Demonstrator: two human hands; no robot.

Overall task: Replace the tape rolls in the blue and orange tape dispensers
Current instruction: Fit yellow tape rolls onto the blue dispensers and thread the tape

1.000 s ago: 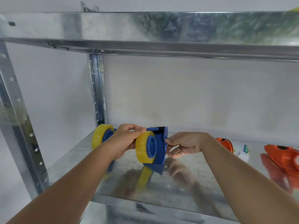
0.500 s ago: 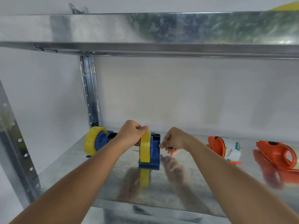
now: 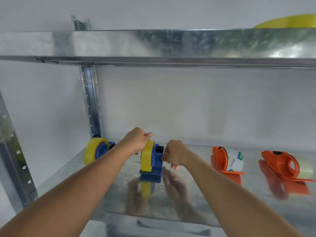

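Observation:
A blue tape dispenser (image 3: 157, 161) loaded with a yellow tape roll (image 3: 146, 159) stands on the metal shelf (image 3: 213, 202). My left hand (image 3: 137, 140) grips the top of the yellow roll. My right hand (image 3: 174, 153) pinches the dispenser's right side, fingers curled. A second blue dispenser with a yellow roll (image 3: 95, 152) stands at the back left. Two orange dispensers sit to the right: one (image 3: 220, 159) holding a white labelled roll (image 3: 235, 159), the other (image 3: 282, 164) holding a clear roll.
An upper metal shelf (image 3: 171, 43) hangs overhead, with a yellow roll (image 3: 289, 22) on top at the right. Upright posts stand at the back left (image 3: 90, 103) and near left (image 3: 15, 159). A white wall is behind.
The blue dispenser was tilted and held above the shelf; it now stands upright on the shelf. Both hands moved down with it and still hold it.

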